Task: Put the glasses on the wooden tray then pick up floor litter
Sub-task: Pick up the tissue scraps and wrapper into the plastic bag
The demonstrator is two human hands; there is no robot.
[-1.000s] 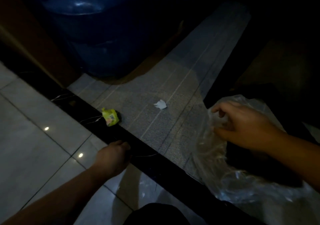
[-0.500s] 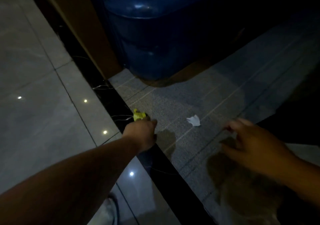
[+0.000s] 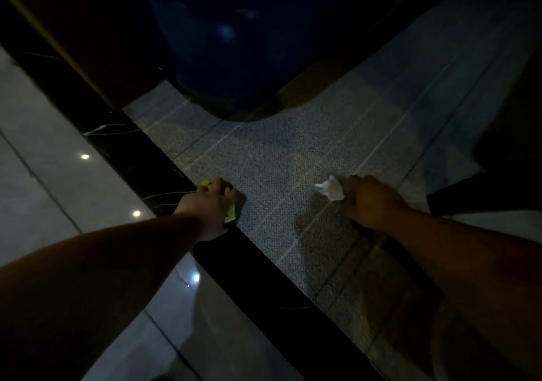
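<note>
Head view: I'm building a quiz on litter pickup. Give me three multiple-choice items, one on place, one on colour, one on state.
1. Where is the white scrap?
A. on the grey mat
B. on the glossy tile
C. on the black strip

2. What colour is the wrapper at the left hand?
A. red
B. yellow-green
C. blue

3. What is the right hand doing?
A. hanging high, open
B. closing on the scrap
C. resting on the blue barrel

Answers: 1 A, mat lies under it; 2 B, yellow-green shows past the fingers; 3 B, fingers meet the scrap.
</note>
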